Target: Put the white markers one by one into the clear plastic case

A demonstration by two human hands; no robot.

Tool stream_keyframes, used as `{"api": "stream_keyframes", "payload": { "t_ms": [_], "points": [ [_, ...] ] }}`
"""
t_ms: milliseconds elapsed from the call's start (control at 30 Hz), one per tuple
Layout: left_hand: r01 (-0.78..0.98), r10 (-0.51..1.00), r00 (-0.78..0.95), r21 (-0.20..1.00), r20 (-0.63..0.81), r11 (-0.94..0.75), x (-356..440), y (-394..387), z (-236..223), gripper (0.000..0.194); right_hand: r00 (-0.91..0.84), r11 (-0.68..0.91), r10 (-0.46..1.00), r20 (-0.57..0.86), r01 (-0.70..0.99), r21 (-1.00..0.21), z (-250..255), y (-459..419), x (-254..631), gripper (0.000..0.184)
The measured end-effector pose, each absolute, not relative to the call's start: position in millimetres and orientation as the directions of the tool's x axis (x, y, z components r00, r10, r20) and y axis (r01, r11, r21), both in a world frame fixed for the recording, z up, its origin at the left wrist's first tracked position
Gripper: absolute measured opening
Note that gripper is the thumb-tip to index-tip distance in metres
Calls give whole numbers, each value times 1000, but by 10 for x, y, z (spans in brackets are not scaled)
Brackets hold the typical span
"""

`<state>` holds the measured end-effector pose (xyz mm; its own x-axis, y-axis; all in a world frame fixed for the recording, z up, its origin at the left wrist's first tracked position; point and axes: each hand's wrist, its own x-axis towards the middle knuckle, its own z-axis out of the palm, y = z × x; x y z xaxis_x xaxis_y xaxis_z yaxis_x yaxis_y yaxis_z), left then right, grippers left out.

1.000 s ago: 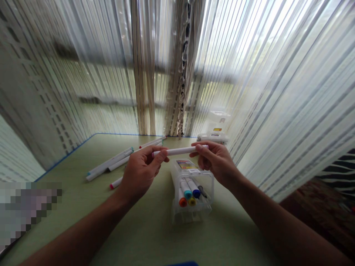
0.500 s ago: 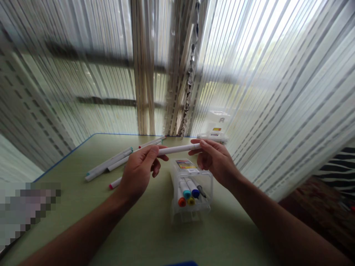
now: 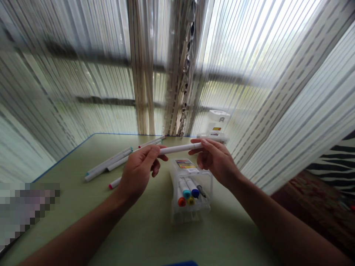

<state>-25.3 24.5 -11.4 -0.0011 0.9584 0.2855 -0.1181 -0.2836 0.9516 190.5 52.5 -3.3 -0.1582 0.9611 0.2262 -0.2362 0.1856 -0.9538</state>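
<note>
A white marker (image 3: 179, 148) is held level between both hands, above the back of a clear plastic case. My left hand (image 3: 142, 164) pinches its left end between thumb and fingers. My right hand (image 3: 215, 159) grips the right end, and both tips are covered by the fingers. Below, the clear case (image 3: 177, 216) lies with its open end toward me. Inside it are several markers with orange, teal, yellow and blue caps, such as the orange-capped marker (image 3: 181, 201), and a thin grey pen (image 3: 201, 190).
Several loose white markers (image 3: 111, 162) lie on the green table (image 3: 133, 229) to the left. A pink-ended marker (image 3: 114, 183) is partly behind my left wrist. An open clear case (image 3: 219, 125) stands at the back by the string curtain (image 3: 235, 88). Something blue (image 3: 181, 263) shows at the bottom edge.
My left hand has shifted its grip on the marker, covering the pink end that showed before. The right fingers have also covered their end. In the last half second the hands barely move.
</note>
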Motion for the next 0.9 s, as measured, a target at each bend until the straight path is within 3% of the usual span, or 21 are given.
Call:
{"api": "stream_keyframes", "payload": {
  "t_ms": [900],
  "points": [
    [-1, 957, 44, 958, 286, -287, -264, 241, -112, 30, -154, 267, 946, 284, -125, -956, -31, 526, 1882, 33]
  ]
}}
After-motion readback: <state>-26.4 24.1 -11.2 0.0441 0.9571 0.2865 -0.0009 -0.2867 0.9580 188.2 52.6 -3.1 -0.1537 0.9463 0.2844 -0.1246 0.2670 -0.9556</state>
